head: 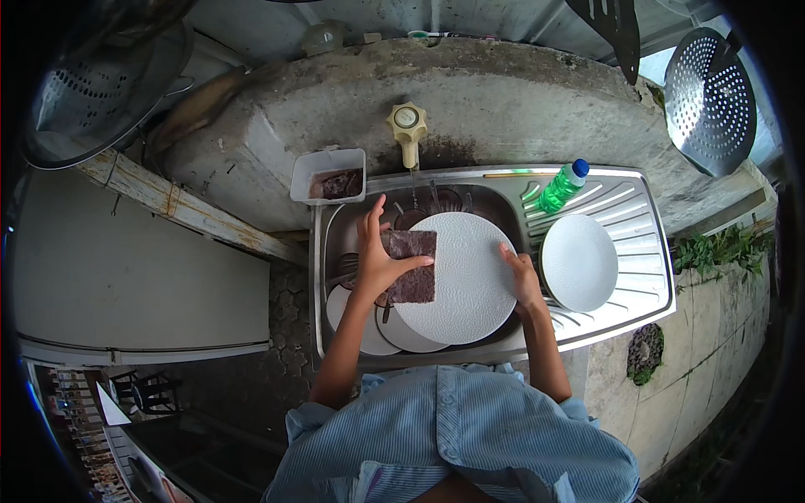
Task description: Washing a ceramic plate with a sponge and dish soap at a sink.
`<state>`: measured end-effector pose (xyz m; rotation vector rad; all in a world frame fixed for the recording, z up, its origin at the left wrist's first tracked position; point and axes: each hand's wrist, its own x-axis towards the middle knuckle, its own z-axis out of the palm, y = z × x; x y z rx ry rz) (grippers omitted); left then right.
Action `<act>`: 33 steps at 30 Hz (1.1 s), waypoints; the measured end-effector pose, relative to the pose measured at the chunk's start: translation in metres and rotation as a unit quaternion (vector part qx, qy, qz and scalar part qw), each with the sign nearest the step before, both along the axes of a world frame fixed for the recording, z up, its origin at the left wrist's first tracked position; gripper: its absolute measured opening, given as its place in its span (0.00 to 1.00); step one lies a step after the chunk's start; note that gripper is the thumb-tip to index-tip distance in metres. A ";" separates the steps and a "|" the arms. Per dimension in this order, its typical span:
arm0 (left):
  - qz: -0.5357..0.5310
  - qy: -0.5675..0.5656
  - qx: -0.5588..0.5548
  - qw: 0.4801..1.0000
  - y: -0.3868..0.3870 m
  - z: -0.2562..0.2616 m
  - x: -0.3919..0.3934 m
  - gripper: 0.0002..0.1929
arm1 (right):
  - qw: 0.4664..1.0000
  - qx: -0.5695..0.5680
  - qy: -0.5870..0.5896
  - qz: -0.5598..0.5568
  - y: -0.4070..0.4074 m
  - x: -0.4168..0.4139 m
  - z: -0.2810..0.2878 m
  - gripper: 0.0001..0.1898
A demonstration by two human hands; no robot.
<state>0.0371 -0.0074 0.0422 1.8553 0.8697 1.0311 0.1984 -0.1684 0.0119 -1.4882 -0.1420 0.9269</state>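
Observation:
My left hand (377, 261) holds a flat brown scouring pad (414, 276) by its edge, thumb across the front and the other fingers raised. The pad overlaps the left side of a large white textured plate (468, 283). My right hand (523, 280) grips that plate at its right rim, keeping it above the steel sink basin (509, 207). Beneath it, more white plates (371, 330) lie in the basin, partly hidden. Glasses and cutlery (443, 200) sit at the back of the basin, where a thin stream of water falls from the cream tap (407, 126).
On the ribbed drainboard (648, 251) stand a stack of white plates (580, 263) and a green bottle with a blue cap (561, 187). A plastic tub (328, 177) with brown liquid rests at the basin's back left corner. A perforated metal skimmer (710, 100) hangs at upper right.

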 end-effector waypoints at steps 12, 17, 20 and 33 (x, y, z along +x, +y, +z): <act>-0.068 -0.132 -0.478 0.866 -0.001 -0.073 -0.031 0.13 | 0.975 0.137 0.164 0.059 0.006 -0.023 0.006 0.28; -0.018 -0.141 -0.337 0.931 -0.020 -0.067 -0.024 0.15 | 0.980 0.141 0.138 -0.036 0.010 -0.047 -0.018 0.23; 0.103 -0.090 -0.073 0.988 -0.032 -0.044 -0.018 0.17 | 0.983 0.143 0.101 -0.055 0.009 -0.044 -0.022 0.19; -0.238 0.274 0.268 0.892 -0.060 -0.024 -0.012 0.23 | 0.984 0.169 0.051 -0.027 0.011 -0.051 -0.021 0.13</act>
